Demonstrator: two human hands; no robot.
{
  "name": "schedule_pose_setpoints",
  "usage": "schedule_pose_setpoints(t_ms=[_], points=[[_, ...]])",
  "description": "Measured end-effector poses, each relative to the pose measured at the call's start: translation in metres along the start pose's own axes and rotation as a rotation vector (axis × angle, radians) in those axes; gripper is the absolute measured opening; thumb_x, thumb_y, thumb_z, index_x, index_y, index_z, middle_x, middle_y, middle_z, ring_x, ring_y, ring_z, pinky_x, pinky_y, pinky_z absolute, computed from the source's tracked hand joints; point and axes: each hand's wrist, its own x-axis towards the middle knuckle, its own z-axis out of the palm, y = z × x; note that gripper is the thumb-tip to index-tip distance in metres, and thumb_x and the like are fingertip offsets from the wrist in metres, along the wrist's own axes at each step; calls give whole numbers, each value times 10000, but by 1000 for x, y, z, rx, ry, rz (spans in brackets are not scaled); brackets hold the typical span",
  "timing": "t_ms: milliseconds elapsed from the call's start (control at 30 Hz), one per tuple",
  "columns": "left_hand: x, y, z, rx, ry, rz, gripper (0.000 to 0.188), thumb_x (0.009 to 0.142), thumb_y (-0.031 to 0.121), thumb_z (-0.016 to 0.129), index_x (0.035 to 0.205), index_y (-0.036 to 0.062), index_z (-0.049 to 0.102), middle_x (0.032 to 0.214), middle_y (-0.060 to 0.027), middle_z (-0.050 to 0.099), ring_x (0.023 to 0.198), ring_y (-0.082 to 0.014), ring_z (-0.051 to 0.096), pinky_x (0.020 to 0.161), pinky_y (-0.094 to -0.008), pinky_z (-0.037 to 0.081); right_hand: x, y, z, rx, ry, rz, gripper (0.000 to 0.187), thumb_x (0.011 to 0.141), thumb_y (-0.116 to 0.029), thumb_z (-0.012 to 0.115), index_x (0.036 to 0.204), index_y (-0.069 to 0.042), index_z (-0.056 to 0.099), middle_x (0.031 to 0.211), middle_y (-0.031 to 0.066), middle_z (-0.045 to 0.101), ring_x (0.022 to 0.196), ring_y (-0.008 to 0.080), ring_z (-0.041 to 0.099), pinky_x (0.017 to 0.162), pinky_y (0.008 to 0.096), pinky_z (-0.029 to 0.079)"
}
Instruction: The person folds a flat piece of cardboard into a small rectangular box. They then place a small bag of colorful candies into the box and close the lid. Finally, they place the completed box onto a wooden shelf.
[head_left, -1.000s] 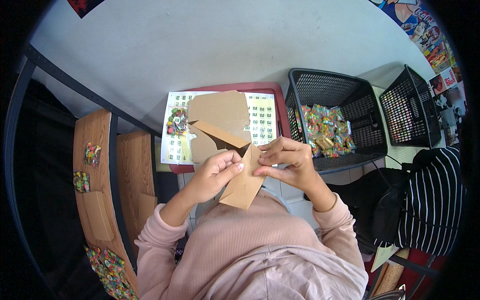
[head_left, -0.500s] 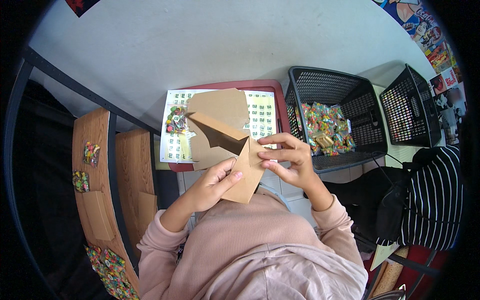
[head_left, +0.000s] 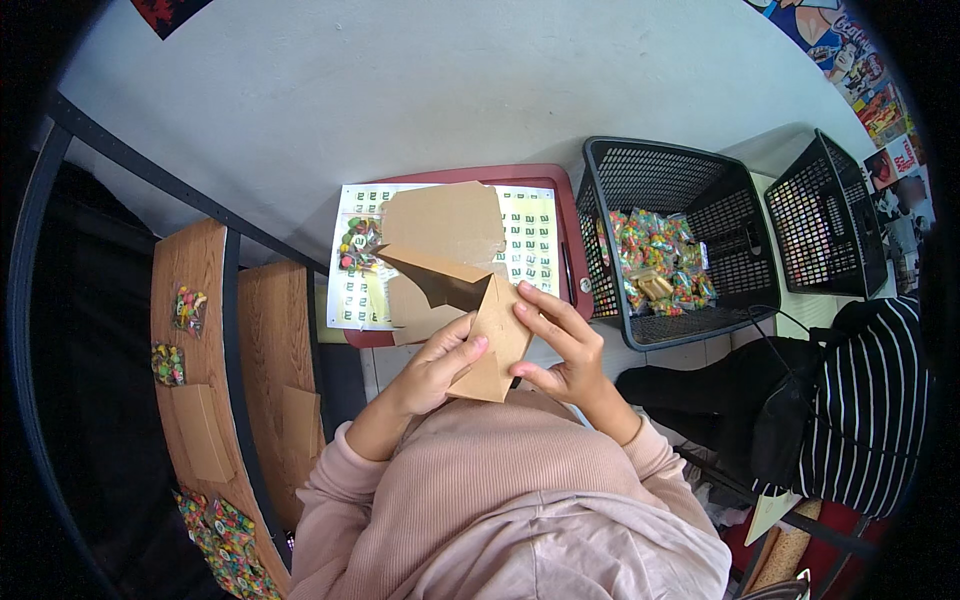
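Note:
A partly folded brown cardboard box [head_left: 503, 330] is held up in front of my body, its long opening showing a dark inside toward the upper left. My left hand [head_left: 438, 365] grips its near side, thumb lying on the outer face. The fingertips and thumb of my right hand [head_left: 563, 345] press on the end panel at the box's right. Behind the box, a flat brown cardboard blank [head_left: 445, 215] lies over printed label sheets [head_left: 530, 225]. Left of the blank sits a clear bag of colourful candy [head_left: 360, 243] on the sheets.
The sheets lie on a red tray-like top [head_left: 570, 225]. Right of it stands a black basket [head_left: 680, 160] of candy bags, with another black basket [head_left: 820, 215] beyond. At left, wooden shelves [head_left: 190, 340] hold candy bags and folded cardboard. A striped garment [head_left: 870, 400] hangs at right.
My right hand's fingers have spread from the folded flap to the upper and lower edges of the end panel, which now lies flatter. My left hand keeps its grip.

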Motion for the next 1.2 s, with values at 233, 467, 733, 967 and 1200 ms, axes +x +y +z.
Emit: schedule_pose_setpoints(t_ms=[233, 467, 733, 967, 1200], points=[[2, -7, 0, -47, 21, -1, 338, 911, 182, 369, 1203, 12, 385, 1055, -53, 509, 950, -87, 515, 803, -234, 426, 2, -8, -2, -91, -92, -5, 417, 698, -199, 668, 1079, -54, 580, 1183, 186, 467, 1053, 336, 500, 888, 395, 413], [3, 6, -7, 48, -89, -108, 365, 897, 198, 397, 1197, -11, 396, 1023, -51, 519, 925, -82, 508, 787, -226, 413, 33, -4, -36, 125, -110, 49, 271, 690, -92, 644, 957, -47, 627, 1040, 156, 548, 923, 263, 568, 777, 341, 464], [6, 11, -6, 126, -175, -123, 381, 891, 224, 398, 1180, -23, 417, 1025, -57, 526, 905, -91, 509, 790, -236, 400, 62, -5, -60, 191, -449, 37, 151, 616, -70, 717, 738, -11, 649, 1046, 174, 565, 951, 278, 579, 743, 337, 511], [7, 8, -6, 94, -166, -119, 371, 891, 220, 394, 1171, -21, 424, 1036, -64, 525, 924, -98, 516, 795, -238, 409, 50, -5, -52, 139, -330, 59, 92, 637, -57, 680, 692, 8, 645, 973, 161, 610, 800, 251, 629, 662, 288, 509], [8, 6, -4, 86, -188, -114, 342, 897, 208, 403, 1159, -10, 436, 1007, -53, 538, 901, -91, 528, 779, -232, 421, 39, -13, -49, 86, -265, 58, 59, 651, -24, 654, 691, 14, 635, 954, 136, 624, 735, 222, 639, 610, 266, 507]])
